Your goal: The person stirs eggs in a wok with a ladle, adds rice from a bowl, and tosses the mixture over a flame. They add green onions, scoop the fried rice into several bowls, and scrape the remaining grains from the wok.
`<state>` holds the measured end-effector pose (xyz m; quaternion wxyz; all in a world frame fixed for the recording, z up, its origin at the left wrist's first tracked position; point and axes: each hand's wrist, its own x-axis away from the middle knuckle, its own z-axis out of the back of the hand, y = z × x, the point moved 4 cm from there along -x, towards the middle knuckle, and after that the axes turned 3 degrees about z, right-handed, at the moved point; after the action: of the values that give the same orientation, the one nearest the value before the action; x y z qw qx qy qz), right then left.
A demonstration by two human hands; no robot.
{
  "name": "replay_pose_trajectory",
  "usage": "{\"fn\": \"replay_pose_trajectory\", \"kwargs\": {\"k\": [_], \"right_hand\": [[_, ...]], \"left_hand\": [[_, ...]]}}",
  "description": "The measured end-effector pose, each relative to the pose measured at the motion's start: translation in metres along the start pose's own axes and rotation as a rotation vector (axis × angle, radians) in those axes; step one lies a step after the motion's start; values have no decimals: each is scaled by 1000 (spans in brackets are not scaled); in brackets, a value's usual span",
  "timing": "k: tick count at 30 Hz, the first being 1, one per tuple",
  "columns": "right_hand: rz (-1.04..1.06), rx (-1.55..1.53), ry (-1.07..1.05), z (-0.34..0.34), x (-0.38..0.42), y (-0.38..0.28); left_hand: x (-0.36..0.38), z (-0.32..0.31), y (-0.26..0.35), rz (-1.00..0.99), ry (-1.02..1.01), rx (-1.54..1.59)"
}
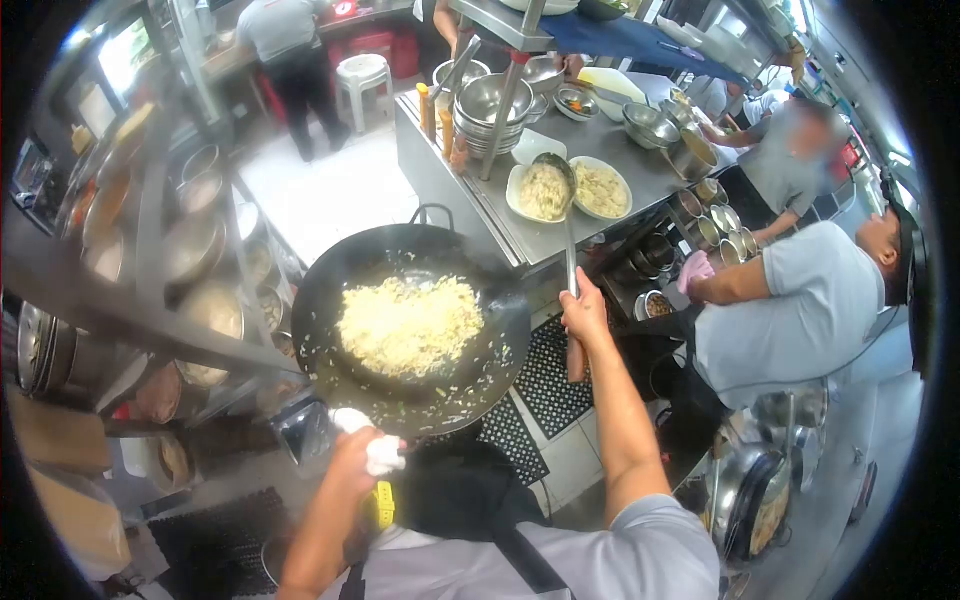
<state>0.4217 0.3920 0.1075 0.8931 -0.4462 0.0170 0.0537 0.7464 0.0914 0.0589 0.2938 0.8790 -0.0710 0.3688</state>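
My left hand (352, 465) is closed around a white cloth (383, 454) at the near rim of a large black wok (470, 385). Inside the wok lies a heap of yellowish fried rice (410, 325), with loose bits scattered round it. My right hand (585, 312) grips the long handle of a metal ladle (571, 250). The ladle's bowl is over the right side of a white dish of rice (543, 192) on the steel counter. Beside that dish stands a second white dish of rice (602, 188).
Stacked metal bowls (492, 105) stand behind the dishes on the counter (430, 150). A co-worker in grey (790, 310) is close on my right, with others farther back. Shelving with pans (200, 250) is at left. A white stool (364, 78) stands beyond.
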Motion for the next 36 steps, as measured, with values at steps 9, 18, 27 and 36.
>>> {"fn": "replay_pose_trajectory", "kwargs": {"k": [9,18,27,36], "right_hand": [[299,168,187,-16,-15,56],[327,236,268,2,1,4],[577,290,-17,31,151,-90],[221,-129,-327,0,215,-145]], "left_hand": [[-1,-26,5,-34,126,8],[-7,-12,-6,-38,22,83],[-3,1,-8,-30,-123,180],[-40,9,-9,34,-98,161]]}}
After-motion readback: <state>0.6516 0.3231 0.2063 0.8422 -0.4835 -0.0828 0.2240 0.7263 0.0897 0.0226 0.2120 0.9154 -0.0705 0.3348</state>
